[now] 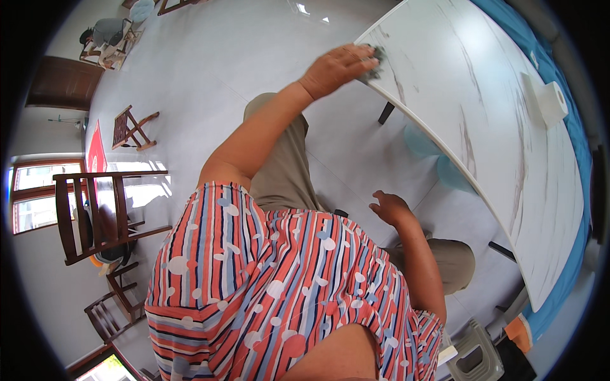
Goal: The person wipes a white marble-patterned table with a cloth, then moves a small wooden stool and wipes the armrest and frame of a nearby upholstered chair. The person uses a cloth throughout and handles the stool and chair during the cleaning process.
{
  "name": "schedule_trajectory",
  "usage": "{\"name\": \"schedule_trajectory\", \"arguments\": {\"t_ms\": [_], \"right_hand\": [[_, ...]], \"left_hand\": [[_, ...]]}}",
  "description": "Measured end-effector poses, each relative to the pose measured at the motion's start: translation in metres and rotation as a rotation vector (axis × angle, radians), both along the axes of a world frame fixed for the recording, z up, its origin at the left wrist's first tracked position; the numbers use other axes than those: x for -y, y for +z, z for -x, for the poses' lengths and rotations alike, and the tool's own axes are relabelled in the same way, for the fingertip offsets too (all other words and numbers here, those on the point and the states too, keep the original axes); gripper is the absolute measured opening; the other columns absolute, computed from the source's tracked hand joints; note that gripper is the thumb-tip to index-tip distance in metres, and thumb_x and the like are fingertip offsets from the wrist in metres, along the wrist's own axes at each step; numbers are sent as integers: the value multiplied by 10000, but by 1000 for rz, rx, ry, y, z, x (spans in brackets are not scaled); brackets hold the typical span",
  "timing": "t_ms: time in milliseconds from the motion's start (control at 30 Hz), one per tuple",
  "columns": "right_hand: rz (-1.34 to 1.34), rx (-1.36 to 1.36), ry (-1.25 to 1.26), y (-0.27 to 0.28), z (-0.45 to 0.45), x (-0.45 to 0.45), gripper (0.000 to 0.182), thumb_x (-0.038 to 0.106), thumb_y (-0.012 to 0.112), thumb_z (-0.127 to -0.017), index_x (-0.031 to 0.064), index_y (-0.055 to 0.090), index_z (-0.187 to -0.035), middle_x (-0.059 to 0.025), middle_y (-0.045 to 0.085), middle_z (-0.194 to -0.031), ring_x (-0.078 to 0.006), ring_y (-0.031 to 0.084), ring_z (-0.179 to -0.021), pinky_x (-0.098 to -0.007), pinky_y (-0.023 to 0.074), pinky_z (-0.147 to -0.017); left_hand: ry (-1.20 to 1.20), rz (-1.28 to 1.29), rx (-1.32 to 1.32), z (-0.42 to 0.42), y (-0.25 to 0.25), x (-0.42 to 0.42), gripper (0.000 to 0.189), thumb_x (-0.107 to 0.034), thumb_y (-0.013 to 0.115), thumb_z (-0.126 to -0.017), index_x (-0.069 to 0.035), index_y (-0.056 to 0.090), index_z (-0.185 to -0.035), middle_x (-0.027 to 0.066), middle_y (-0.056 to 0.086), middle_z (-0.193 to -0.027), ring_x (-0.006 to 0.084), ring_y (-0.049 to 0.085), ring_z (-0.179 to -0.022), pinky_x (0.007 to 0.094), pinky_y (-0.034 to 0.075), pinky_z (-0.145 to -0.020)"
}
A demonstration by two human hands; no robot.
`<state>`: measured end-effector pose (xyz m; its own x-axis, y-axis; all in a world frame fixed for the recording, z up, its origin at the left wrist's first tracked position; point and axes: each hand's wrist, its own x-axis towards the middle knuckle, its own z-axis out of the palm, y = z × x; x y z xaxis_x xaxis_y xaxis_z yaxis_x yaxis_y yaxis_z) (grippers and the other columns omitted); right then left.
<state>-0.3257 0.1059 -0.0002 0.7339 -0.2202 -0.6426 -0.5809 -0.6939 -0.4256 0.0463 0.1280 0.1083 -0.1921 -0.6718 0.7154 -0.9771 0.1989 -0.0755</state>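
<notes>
My left hand (336, 69) reaches out over the near corner of a white marble-patterned table (438, 62). Under its fingers is a crumpled grey-green cloth (376, 62), pressed at the table's edge; part of it is hidden by the fingers. My right hand (393, 209) hangs above the floor between my knees and the table, fingers loosely bent and apart, with nothing visible in it. A white paper roll (553, 105) stands near the table's far side.
Light-blue rounded objects (452, 174) and dark table legs (386, 113) show beneath the tabletop. Blue fabric (579, 157) runs along its far side. A grey plastic stool (476, 352) is at lower right. A wooden chair (95, 214) and a folding stool (133, 128) stand leftward.
</notes>
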Motion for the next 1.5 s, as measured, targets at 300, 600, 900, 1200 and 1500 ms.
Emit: {"name": "schedule_trajectory", "arguments": {"t_ms": [300,600,900,1200,1500], "right_hand": [[6,4,46,22,29,-32,416,349,624,-922,101,553,-1248,-179,670,-1099,-375,660,-1002,-476,535,-836],[-214,-11,-37,51,79,-88,430,318,609,-933,66,544,-1275,-209,660,-1072,-391,657,-976,-482,526,-834],[-263,134,-251,19,144,-169,354,326,598,-954,79,575,-1207,-161,684,-1004,-271,669,-932,-399,520,-820],[-386,23,-284,44,143,-161,339,320,625,-923,90,566,-1164,-154,678,-953,-292,668,-894,-421,511,-776],[-410,-60,-284,41,130,-166,327,315,652,-892,100,558,-1121,-147,673,-903,-314,667,-856,-443,503,-732]], "left_hand": [[277,109,-1839,-51,-43,-38,204,-42,639,-931,-61,620,-1133,31,673,-1035,137,642,-885,337,566,-717],[452,-471,-751,24,-18,-72,59,-141,625,-840,-111,598,-883,83,664,-862,317,636,-798,398,497,-670],[443,-855,-956,74,1,-124,115,-188,610,-849,-114,658,-923,107,649,-811,322,641,-787,409,500,-648],[-5,-510,-2513,143,-95,-202,356,-178,647,-948,-38,590,-1270,77,646,-1217,175,638,-1064,328,547,-874],[296,-1109,-830,208,-110,-200,102,-47,582,-803,-43,654,-875,130,678,-902,334,677,-857,435,552,-698]]}}
